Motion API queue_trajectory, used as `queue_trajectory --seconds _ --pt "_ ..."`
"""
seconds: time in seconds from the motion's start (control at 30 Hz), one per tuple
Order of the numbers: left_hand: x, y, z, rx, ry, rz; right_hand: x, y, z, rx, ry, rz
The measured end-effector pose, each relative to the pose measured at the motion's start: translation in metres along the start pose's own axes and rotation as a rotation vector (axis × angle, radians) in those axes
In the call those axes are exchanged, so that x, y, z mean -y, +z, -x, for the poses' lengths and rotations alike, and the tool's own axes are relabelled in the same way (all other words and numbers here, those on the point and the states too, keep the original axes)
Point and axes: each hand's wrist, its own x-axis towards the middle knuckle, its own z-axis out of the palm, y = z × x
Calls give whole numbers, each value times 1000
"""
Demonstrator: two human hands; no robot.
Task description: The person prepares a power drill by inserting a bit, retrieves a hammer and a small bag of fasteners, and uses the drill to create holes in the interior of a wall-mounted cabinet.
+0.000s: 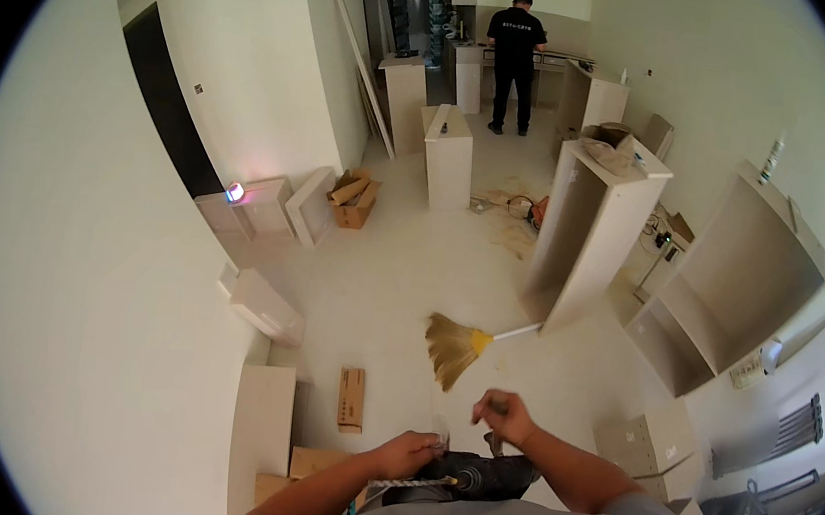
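Note:
In front of my body, my left hand (409, 452) is closed, its fingertips at a small, pale, see-through thing that I cannot make out. My right hand (506, 416) is raised a little higher and to the right, fingers curled in and slightly blurred; what they hold, if anything, is hidden. Below both hands is a black pouch (500, 473) at my waist, with a metal-looking piece sticking up from it under my right hand. A pale braided cord (409, 482) runs along its left side.
A straw broom (455, 350) lies on the floor ahead, its handle reaching a tall open cabinet (591, 236). A flat cardboard box (350, 399) lies to the left. Another open cabinet (732, 281) stands right. A person in black (516, 52) stands at the far counter.

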Motion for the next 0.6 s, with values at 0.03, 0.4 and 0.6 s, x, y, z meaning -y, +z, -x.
queue_trajectory --seconds 0.03,0.4,0.6 --pt "15 -25 -15 -67 0 -5 4 -12 -44 -113 -61 -18" --pt "93 -352 -208 -537 -144 593 25 -191 -342 -707 -155 277" --pt "103 -527 -313 -760 -232 867 -6 -265 -441 -838 58 270"
